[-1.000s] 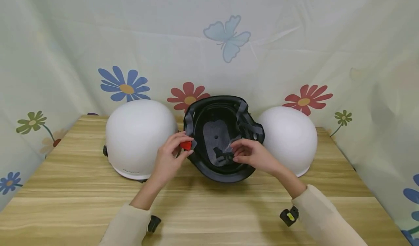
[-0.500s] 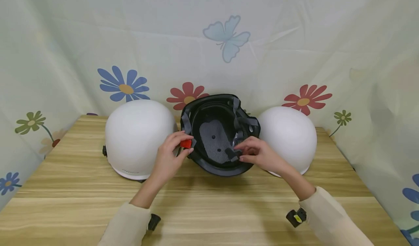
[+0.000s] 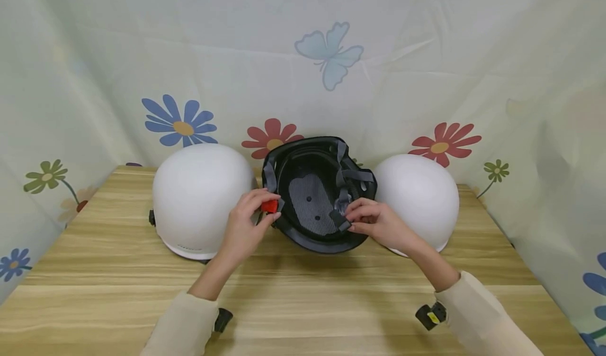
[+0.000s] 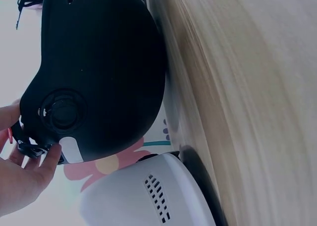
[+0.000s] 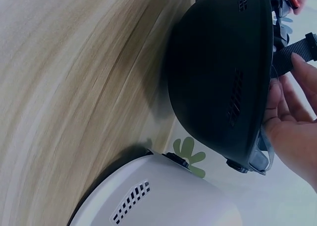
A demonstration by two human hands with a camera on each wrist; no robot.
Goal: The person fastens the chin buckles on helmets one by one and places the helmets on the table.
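An upturned black helmet (image 3: pixel 310 193) lies in the middle of the table, its ribbed inner lining and grey straps facing up. At its left rim my left hand (image 3: pixel 243 227) pinches a red buckle (image 3: pixel 270 206) between thumb and fingers. In the left wrist view the hand (image 4: pixel 25 179) reaches past the black shell (image 4: pixel 109 72) near its round side knob. Over the right part of the helmet's opening, my right hand (image 3: pixel 381 222) pinches a black chin strap (image 3: pixel 340 220). The right wrist view shows the thumb on the strap's webbing (image 5: pixel 285 61), with a wider end piece beyond it.
White helmets stand dome-up on either side, a left one (image 3: pixel 203 198) and a right one (image 3: pixel 416 198), both close to the black helmet. A flower-print curtain (image 3: pixel 227 72) hangs behind the wooden table (image 3: pixel 312 303).
The black helmet has shifted slightly left and tilted. My right hand has moved a little right, drawing the black chin strap with it. The left hand keeps its pinch on the red buckle.
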